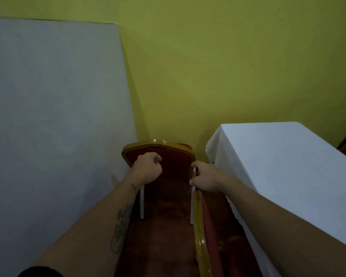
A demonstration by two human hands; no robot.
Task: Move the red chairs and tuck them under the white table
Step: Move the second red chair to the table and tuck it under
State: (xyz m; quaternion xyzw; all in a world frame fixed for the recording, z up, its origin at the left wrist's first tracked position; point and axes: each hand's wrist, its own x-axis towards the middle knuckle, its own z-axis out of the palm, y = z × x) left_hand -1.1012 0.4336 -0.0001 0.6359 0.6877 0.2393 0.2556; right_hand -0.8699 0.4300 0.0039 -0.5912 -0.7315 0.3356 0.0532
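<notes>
A red chair (174, 158) with a gold frame stands with its back toward me, close to the yellow wall, and its white legs show below. My left hand (147, 169) is curled closed over the lower left edge of the chair back. My right hand (205, 176) grips the right edge of the same frame. A second red chair (201, 232) with a gold rim shows edge-on nearer to me, just under my right wrist. The white table (284, 166), draped in a white cloth, stands to the right of both chairs.
A large white board (54, 116) leans against the yellow wall (218, 66) on the left, close beside the chair. The floor (164, 236) between board and table is a dark red carpet forming a narrow gap.
</notes>
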